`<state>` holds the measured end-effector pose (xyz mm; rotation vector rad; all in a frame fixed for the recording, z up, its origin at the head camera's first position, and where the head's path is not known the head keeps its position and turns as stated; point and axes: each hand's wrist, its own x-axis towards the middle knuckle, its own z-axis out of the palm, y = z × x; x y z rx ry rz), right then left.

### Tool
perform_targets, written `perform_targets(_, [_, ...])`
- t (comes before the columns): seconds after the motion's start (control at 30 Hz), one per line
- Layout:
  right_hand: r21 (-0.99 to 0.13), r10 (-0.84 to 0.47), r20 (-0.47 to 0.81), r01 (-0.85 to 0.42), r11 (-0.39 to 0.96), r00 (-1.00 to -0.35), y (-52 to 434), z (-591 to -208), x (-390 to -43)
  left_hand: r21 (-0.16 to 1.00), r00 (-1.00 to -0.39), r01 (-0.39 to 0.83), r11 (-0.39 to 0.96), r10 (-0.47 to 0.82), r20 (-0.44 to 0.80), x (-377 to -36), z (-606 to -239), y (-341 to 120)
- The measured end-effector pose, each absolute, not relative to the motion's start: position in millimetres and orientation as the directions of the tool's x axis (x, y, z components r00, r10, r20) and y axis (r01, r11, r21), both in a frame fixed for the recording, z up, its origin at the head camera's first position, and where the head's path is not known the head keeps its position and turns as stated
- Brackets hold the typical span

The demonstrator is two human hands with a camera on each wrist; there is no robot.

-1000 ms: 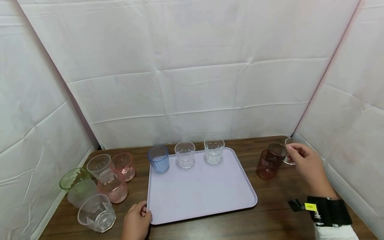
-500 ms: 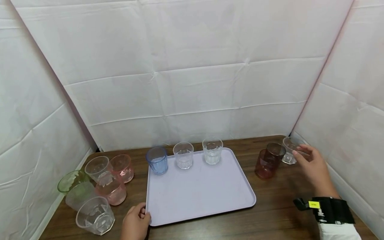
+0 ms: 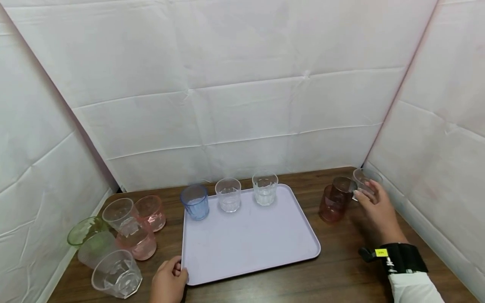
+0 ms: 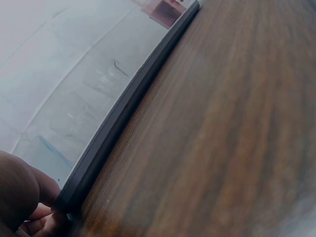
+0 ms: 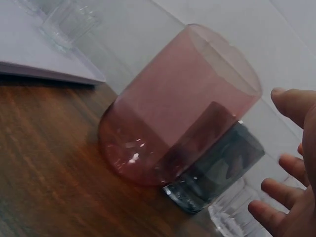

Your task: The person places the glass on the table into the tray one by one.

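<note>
At counter's right corner, right hand (image 3: 373,208) grip curls round clear glass (image 3: 363,182); left hand (image 3: 168,283) grip pinches tray (image 3: 250,240) corner.

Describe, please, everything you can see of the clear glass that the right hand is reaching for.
The clear glass is a short transparent tumbler with a thick faceted base, empty as far as it shows. It stands at the table's far right corner, close to the white wall, just behind the dark grey glass. The right hand has its fingertips at its side; a full grip does not show.
</note>
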<state>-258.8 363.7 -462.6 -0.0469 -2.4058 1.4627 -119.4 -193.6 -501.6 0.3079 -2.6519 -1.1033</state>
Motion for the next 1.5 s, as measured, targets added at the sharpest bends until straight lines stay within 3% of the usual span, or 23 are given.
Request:
perform_targets(0.27, [-0.872, 0.076, 0.238, -0.179, 0.456, -0.968, 359, -473, -261, 0.711, -0.950, -0.112, 0.694, -0.286, 0.129, -120, -500, -193])
perform_targets(0.5, [-0.918, 0.008, 0.252, -0.237, 0.318, -0.968, 353, -481, -263, 0.716, -0.948, -0.122, 0.687, -0.295, 0.122, -120, -500, -192])
perform_targets(0.67, [-0.904, -0.031, 0.264, -0.258, 0.339, -0.964, 347, -482, -264, 0.718, -0.948, -0.118, 0.686, -0.293, 0.124, -121, -500, -192])
perform_targets(1.13, [-0.826, 0.035, 0.280, -0.223, 0.517, -0.959, 325, -490, -273, 0.726, -0.944, -0.146, 0.672, -0.314, 0.102, -121, -500, -193])
perform_targets(1.5, [-0.862, 0.073, 0.265, -0.202, 0.466, -0.961, 319, -490, -270, 0.723, -0.950, -0.149, 0.675, -0.301, 0.086, -121, -500, -194])
